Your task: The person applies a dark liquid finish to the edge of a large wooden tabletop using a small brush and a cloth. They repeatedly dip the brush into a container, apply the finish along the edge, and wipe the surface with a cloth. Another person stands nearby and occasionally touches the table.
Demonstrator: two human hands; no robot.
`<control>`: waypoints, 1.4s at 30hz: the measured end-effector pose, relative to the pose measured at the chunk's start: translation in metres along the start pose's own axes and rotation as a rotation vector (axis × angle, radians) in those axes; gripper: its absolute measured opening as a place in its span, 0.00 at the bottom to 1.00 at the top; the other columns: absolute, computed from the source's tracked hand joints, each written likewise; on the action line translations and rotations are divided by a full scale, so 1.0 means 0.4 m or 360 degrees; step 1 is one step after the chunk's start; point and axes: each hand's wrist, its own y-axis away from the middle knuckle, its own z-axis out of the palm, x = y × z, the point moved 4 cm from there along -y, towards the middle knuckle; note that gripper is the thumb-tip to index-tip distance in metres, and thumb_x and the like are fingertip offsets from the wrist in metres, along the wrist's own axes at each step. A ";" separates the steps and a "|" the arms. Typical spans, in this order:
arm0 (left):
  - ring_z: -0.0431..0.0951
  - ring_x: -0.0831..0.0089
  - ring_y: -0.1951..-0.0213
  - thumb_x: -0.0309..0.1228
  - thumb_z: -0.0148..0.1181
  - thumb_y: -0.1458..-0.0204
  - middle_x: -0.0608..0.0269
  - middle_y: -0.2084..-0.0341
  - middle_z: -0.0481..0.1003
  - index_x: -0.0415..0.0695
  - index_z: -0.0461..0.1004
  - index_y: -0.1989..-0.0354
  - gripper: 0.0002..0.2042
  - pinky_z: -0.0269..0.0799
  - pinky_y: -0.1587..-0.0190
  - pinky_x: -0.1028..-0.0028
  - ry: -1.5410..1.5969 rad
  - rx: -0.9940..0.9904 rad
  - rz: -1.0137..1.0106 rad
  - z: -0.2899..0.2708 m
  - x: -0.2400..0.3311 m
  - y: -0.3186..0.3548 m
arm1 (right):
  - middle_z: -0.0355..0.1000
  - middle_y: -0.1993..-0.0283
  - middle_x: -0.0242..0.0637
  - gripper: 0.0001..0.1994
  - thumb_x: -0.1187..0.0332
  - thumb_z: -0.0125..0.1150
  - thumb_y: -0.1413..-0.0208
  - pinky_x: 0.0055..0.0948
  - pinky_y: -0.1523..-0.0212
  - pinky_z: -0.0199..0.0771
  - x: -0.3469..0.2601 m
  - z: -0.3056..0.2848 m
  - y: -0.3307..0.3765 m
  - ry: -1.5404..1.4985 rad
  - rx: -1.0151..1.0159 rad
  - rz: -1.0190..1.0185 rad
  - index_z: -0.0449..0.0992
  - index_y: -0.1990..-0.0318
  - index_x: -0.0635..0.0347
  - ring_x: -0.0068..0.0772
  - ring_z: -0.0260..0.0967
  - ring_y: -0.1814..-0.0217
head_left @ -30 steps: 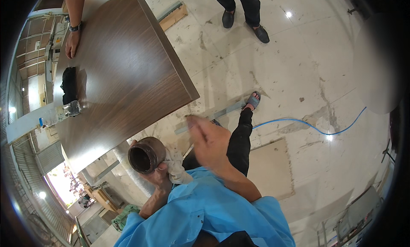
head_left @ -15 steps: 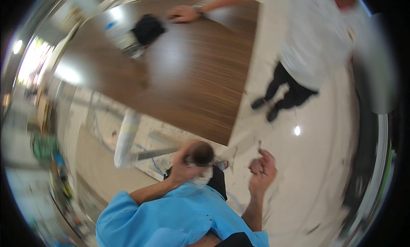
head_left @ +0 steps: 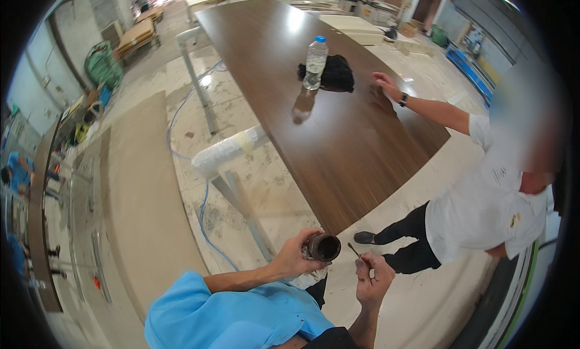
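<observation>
My left hand [head_left: 296,253] is wrapped round a small open jar [head_left: 325,248] with dark brown contents, tilted so its mouth shows. Something pale, perhaps a cloth, hangs below that hand. Just right of the jar, my right hand [head_left: 373,278] pinches a thin small brush [head_left: 353,249] with a dark tip, which points up toward the jar without touching it. Dark stains mark the right fingertips. Beyond both hands lies the near corner of a dark brown wood-grain panel [head_left: 344,186].
A clear bottle with a blue cap [head_left: 315,64] and a black cloth [head_left: 336,75] sit on the panel. A plastic-wrapped support bar [head_left: 226,151] holds it up. A co-worker in a white shirt [head_left: 477,195] stands at right, one hand on the panel. A blue hose [head_left: 203,219] crosses the floor.
The view has swung and steadied, showing more of the room. My hands have come closer together, and the jar's mouth now faces more into view. The co-worker's hand stays at the panel.
</observation>
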 end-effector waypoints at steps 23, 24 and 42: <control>0.73 0.70 0.46 0.22 0.71 0.55 0.57 0.49 0.72 0.40 0.58 0.35 0.38 0.68 0.44 0.71 -0.0386 0.1402 0.0146 0.406 0.084 -0.063 | 0.71 0.78 0.38 0.03 0.77 0.66 0.55 0.33 0.75 0.64 0.066 -0.219 -0.353 -0.0152 -0.1130 -0.1243 0.77 0.71 0.61 0.38 0.68 0.77; 0.74 0.69 0.47 0.22 0.71 0.56 0.56 0.50 0.73 0.41 0.60 0.36 0.37 0.70 0.45 0.71 -0.0402 0.1449 0.0149 0.412 0.083 -0.063 | 0.70 0.78 0.37 0.03 0.76 0.66 0.54 0.33 0.74 0.65 0.072 -0.223 -0.357 -0.0094 -0.1112 -0.1249 0.77 0.71 0.60 0.39 0.68 0.76; 0.77 0.66 0.48 0.16 0.69 0.60 0.54 0.48 0.74 0.42 0.64 0.37 0.36 0.73 0.47 0.71 -0.0673 0.1583 0.0117 0.484 0.091 -0.031 | 0.65 0.77 0.33 0.04 0.74 0.63 0.55 0.35 0.70 0.66 0.107 -0.247 -0.322 0.0107 -0.1248 -0.1455 0.72 0.75 0.58 0.36 0.66 0.73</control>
